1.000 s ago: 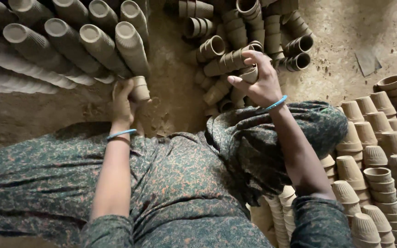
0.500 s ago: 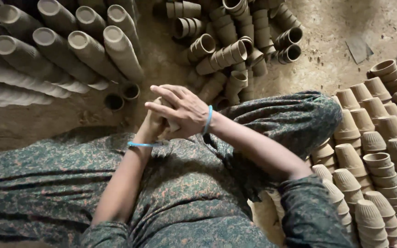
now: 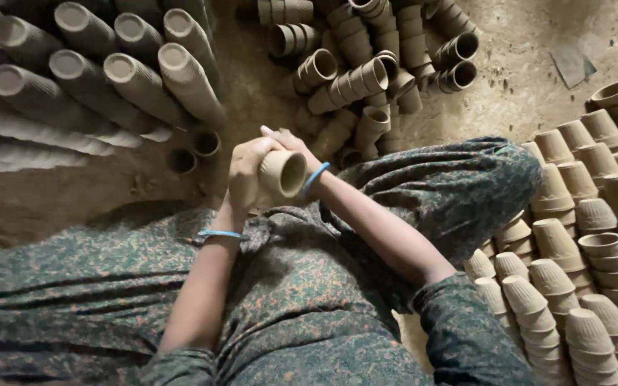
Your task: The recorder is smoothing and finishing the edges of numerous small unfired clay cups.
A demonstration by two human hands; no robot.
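Head view, looking down over the lap: both hands meet around one small clay cup (image 3: 282,174), held in the air just above the knees and the green patterned cloth (image 3: 302,300). The left hand (image 3: 246,179) wraps the cup's far side, its fingers (image 3: 252,154) curled narrow over the closed end, and the right hand (image 3: 293,146) lies behind and above it, fingertips stretched past the left knuckles; how tightly the right fingers press the clay I cannot tell, since the cup hides them. The cup lies on its side: its long axis runs from the left palm out toward the right wrist with its blue bangle (image 3: 315,179), and the open mouth faces that way and a little up toward the camera, clear of the fingers. Judging from this, the step in hand looks like handling a single cup between pickup and placing. Any next move would call for a steady two-handed hold and care with the thin rim, which sits bare beyond the fingertips. Beyond the fingers lie long stacked rolls of cups (image 3: 130,78) and a loose heap of cups (image 3: 366,78); off the right forearm stand upside-down cup stacks (image 3: 581,271) on the earth floor (image 3: 523,78).
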